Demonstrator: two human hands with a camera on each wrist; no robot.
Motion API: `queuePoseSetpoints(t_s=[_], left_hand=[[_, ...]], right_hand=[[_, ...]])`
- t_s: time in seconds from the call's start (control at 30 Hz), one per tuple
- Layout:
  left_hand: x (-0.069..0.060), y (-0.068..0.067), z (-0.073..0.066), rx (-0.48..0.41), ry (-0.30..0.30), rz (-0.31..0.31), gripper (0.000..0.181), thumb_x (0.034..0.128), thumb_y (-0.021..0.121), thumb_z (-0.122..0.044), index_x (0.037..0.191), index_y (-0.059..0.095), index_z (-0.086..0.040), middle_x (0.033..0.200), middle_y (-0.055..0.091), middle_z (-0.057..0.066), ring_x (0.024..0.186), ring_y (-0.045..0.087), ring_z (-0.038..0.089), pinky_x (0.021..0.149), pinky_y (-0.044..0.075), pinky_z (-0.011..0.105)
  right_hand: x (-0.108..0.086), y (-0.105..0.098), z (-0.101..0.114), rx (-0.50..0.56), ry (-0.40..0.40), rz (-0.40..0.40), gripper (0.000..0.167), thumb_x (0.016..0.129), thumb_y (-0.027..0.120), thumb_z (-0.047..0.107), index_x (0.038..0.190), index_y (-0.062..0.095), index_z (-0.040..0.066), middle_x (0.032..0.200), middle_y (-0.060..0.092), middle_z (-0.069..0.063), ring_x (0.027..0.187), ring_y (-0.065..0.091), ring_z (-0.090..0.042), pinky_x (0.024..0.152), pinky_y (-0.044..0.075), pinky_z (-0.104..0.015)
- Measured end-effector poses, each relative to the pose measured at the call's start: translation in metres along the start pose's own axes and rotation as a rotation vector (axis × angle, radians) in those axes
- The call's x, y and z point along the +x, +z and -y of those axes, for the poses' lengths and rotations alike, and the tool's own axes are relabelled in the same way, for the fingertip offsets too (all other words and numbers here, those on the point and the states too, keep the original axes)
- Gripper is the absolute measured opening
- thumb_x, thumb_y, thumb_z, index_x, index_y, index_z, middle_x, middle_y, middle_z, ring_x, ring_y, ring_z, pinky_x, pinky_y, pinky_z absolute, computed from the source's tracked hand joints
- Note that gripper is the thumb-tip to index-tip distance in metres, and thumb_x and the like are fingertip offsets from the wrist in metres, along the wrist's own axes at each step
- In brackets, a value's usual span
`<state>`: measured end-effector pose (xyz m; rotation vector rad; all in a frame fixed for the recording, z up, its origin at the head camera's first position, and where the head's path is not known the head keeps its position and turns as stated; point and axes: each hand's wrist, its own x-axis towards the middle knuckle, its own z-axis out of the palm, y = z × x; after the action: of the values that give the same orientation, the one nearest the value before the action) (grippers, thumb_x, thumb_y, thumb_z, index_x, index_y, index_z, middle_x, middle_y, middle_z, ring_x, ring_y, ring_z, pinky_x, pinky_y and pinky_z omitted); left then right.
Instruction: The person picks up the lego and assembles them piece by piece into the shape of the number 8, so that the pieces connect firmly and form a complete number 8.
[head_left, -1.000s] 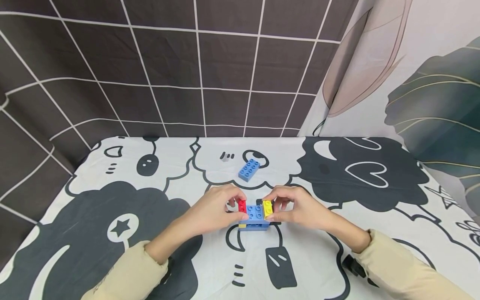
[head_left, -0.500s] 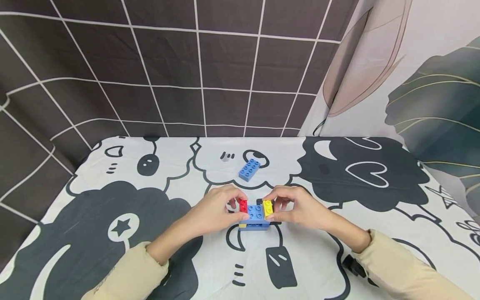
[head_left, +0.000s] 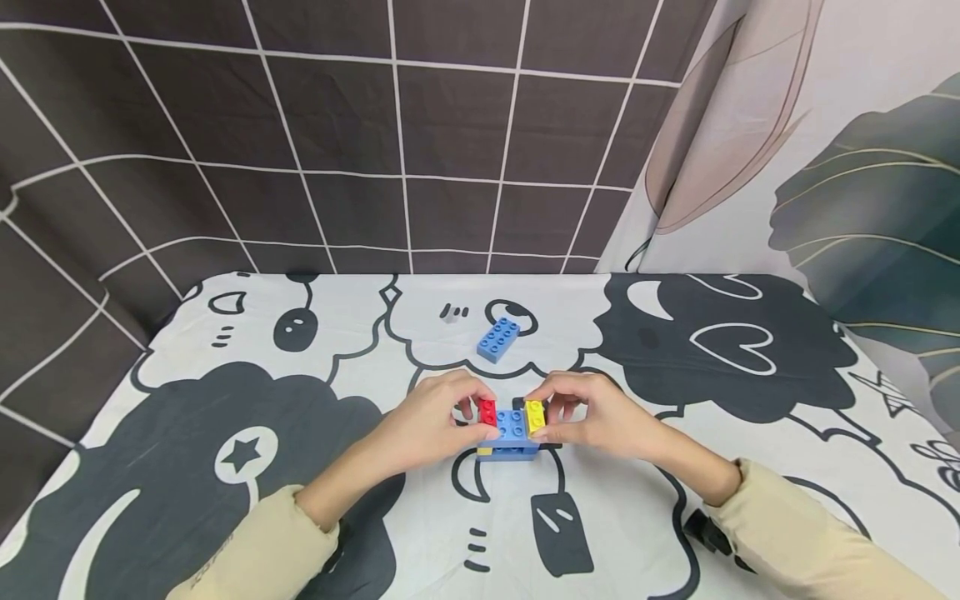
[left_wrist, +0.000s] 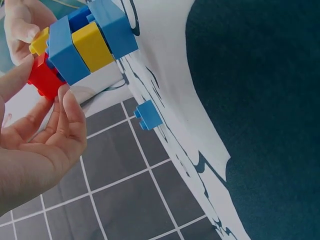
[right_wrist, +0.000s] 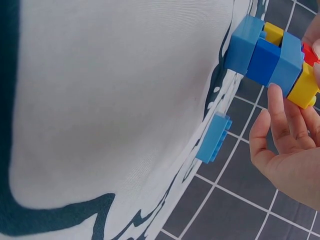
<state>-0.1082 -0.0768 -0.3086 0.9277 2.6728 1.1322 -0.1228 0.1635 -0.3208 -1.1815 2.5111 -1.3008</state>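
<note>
A stack of blue bricks (head_left: pixel 512 425) stands on the cloth, with a yellow brick (left_wrist: pixel 93 47) and a darker blue brick (right_wrist: pixel 263 62) in its middle layer. The left hand (head_left: pixel 429 423) pinches a red brick (head_left: pixel 487 412) at the stack's left top end; in the left wrist view the red brick (left_wrist: pixel 46 76) lies against the upper blue brick, slightly askew. At the right top end, the right hand (head_left: pixel 600 417) pinches a yellow brick (head_left: pixel 535 417), which sits against the upper blue brick in the right wrist view. Fingertips partly cover both small bricks.
Beyond the stack, a loose blue brick (head_left: pixel 498 339) lies on the patterned cloth (head_left: pixel 420 533). A dark gridded curtain (head_left: pixel 337 125) hangs behind, and a leaf-patterned one (head_left: pixel 885 208) hangs at the right.
The red brick has shifted slightly right over the stack with the left fingers on it. The right hand and its yellow brick look unmoved.
</note>
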Motion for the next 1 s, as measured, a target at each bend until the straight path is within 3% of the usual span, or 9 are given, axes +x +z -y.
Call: queuePoseSetpoints(t_s=[0.77, 1.0], left_hand=[[-0.0016, 0.0040, 0.0036, -0.033, -0.020, -0.026, 0.029, 0.0746, 0.076, -0.016, 0.099, 0.063, -0.006, 0.090, 0.059, -0.001, 0.075, 0.053, 0.012, 0.057, 0.045, 0.021], [-0.0022, 0.0042, 0.0025, -0.027, -0.028, -0.038, 0.028, 0.0738, 0.076, -0.016, 0.097, 0.064, -0.007, 0.087, 0.058, -0.003, 0.072, 0.052, 0.011, 0.053, 0.043, 0.022]], right_hand=[[0.0000, 0.0014, -0.0003, -0.008, 0.023, 0.004, 0.032, 0.070, 0.078, 0.006, 0.100, 0.065, 0.003, 0.076, 0.059, -0.002, 0.069, 0.056, -0.010, 0.065, 0.048, -0.028], [0.0008, -0.0005, 0.0006, 0.009, 0.064, 0.036, 0.032, 0.073, 0.076, 0.011, 0.102, 0.064, 0.002, 0.077, 0.059, -0.005, 0.070, 0.055, -0.011, 0.067, 0.048, -0.028]])
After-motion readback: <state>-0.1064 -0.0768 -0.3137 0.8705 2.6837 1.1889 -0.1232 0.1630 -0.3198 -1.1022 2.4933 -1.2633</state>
